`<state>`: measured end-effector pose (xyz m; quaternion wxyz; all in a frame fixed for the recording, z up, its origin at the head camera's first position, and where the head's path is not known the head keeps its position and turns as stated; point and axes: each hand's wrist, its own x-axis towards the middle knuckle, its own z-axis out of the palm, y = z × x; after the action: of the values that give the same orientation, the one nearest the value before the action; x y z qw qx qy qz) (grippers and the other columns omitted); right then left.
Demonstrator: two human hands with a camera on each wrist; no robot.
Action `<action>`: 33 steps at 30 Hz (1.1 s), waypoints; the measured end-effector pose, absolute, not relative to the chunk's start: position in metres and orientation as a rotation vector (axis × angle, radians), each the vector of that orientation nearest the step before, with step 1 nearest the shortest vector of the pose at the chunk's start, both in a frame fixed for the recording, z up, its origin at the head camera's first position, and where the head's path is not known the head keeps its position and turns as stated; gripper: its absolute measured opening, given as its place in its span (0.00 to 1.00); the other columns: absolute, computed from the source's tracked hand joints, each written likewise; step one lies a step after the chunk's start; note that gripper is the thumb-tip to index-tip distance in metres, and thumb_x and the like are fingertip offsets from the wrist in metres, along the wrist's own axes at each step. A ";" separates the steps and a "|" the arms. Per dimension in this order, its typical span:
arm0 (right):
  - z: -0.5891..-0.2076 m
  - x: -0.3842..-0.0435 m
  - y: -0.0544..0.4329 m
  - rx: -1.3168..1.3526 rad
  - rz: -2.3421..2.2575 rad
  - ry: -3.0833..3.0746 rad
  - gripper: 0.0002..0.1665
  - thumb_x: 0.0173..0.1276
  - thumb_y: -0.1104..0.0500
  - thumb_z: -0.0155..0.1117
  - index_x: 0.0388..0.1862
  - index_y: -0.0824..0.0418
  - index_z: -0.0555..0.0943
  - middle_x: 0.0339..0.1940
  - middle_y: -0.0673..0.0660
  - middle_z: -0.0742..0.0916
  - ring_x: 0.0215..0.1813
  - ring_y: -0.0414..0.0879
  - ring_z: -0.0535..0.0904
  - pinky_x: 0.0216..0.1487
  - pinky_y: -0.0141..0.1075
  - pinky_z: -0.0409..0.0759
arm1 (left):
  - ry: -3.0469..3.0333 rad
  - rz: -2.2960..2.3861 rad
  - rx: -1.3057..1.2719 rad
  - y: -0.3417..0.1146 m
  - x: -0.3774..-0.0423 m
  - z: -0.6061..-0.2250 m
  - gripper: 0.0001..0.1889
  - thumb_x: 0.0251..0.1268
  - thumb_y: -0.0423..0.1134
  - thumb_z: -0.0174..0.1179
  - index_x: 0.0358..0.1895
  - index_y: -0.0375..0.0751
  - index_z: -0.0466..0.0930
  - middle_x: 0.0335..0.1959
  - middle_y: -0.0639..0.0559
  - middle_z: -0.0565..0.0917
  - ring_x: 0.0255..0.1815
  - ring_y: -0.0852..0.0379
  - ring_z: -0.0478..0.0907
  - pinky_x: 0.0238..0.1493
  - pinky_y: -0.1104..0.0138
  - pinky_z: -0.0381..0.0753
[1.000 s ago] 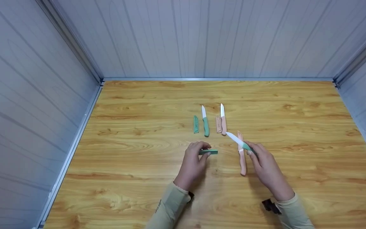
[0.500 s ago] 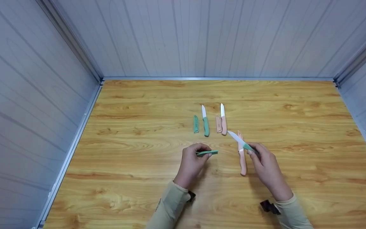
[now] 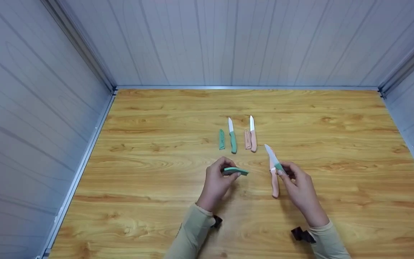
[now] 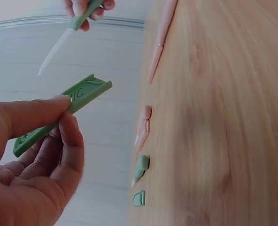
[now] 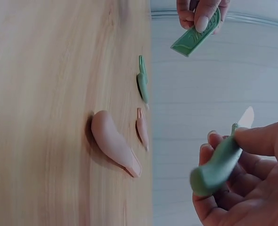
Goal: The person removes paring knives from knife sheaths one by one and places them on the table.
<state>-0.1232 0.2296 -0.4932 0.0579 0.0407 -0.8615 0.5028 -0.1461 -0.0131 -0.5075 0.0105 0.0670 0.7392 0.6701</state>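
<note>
My left hand (image 3: 217, 183) pinches a green knife sheath (image 4: 89, 92) between thumb and fingers, above the table. In the left wrist view the raised lettering on the sheath shows, and its open end points away from the palm. My right hand (image 3: 300, 185) grips the green handle of a knife (image 5: 219, 167), its white blade bare and pointing up and left in the head view. Sheath and knife are apart. Below the held knife lies a pink-handled knife (image 3: 275, 185) with its blade end in a pink sheath, partly covered from the head camera by the white blade.
Farther back on the wooden table (image 3: 149, 144) lie a green sheath (image 3: 221, 139), a bare green-handled knife (image 3: 233, 140), a pink sheath (image 3: 247, 139) and a bare pink-handled knife (image 3: 253, 138). Pale panels (image 3: 214, 43) wall the table at the back and both sides.
The knife in my right hand has turned so its tip swings right and more upright. The sheath in my left hand has tilted, showing more of its face. Both grips are kept.
</note>
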 end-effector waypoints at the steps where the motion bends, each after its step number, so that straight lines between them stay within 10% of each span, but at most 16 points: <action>1: -0.492 -0.123 0.230 0.109 1.549 -2.610 0.13 0.71 0.60 0.59 0.51 0.64 0.79 0.41 0.56 0.84 0.40 0.48 0.78 0.39 0.30 0.76 | 2.298 2.106 0.206 -0.013 -0.146 -0.507 0.09 0.54 0.24 0.67 0.35 0.37 0.79 0.33 0.51 0.82 0.37 0.56 0.81 0.42 0.64 0.82; 33: -0.488 -0.132 0.233 -0.153 1.875 -2.538 0.18 0.68 0.62 0.63 0.54 0.69 0.75 0.44 0.64 0.80 0.39 0.43 0.81 0.40 0.29 0.77 | 1.595 2.599 -0.123 -0.006 -0.167 -0.513 0.18 0.50 0.21 0.69 0.47 0.26 0.80 0.32 0.42 0.85 0.32 0.52 0.84 0.40 0.56 0.83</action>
<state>-0.1317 0.2326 -0.4884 -0.0091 -0.0484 -0.8033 0.5935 -0.1674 -0.0063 -0.5134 0.0447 -0.0403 0.5220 0.8508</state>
